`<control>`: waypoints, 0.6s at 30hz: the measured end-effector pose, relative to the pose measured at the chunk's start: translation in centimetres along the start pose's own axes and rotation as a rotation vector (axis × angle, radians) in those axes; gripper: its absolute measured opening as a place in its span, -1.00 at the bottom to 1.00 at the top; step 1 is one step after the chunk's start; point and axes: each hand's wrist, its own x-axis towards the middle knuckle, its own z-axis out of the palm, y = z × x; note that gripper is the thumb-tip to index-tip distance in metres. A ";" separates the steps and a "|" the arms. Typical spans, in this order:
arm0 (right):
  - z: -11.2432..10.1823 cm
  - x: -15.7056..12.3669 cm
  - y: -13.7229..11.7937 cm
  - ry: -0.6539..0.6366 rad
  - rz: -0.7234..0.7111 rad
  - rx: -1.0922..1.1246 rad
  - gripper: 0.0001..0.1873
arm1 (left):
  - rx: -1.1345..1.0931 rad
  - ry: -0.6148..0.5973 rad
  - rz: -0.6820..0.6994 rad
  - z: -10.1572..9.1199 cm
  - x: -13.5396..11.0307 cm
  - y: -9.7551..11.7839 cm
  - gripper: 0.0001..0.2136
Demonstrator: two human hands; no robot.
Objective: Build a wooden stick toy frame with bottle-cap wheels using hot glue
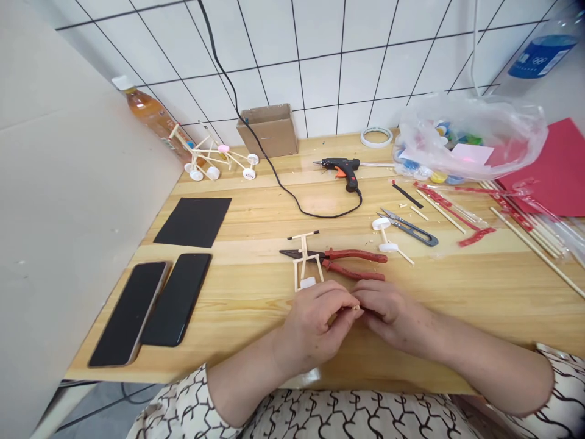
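Observation:
My left hand (320,317) and my right hand (395,314) meet low over the front of the table. Between the left thumb and forefinger is pinched a small piece of wooden stick (355,307); only its tip shows. The right fingers are bent against the left ones, and what they hold is hidden. Just beyond the left hand lies a small stick frame (304,259) with a white cap at its near end. Red-handled pliers (354,253) rest beside and partly under that frame. A stick axle with two white caps (385,236) lies near grey thread snips (411,228).
A black glue gun (340,166) lies farther back, its cord crossing the table. Finished stick models (214,155) stand by a drink bottle (153,116). Two phones (176,299) lie left. Loose sticks (534,244) and a plastic bag of caps (470,140) are at right.

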 end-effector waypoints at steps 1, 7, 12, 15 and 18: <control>0.1 0.0 0.0 0.003 -0.005 -0.007 -0.82 | 0.000 -0.002 0.003 0.0 0.0 0.0 -0.94; -0.1 0.3 -0.3 0.010 0.038 0.034 -0.84 | -0.047 -0.005 -0.024 0.1 0.0 0.0 -0.94; -1.6 0.7 -1.3 0.105 0.378 0.587 -0.90 | -0.198 0.047 -0.180 -0.9 0.7 0.5 -0.92; -2.3 0.8 -1.6 0.241 0.590 0.905 -0.93 | -0.242 0.070 -0.265 -1.3 0.9 0.6 -0.93; -2.4 0.9 -1.5 0.307 0.685 1.057 -0.87 | -0.262 0.053 -0.267 -1.3 0.8 0.8 -0.95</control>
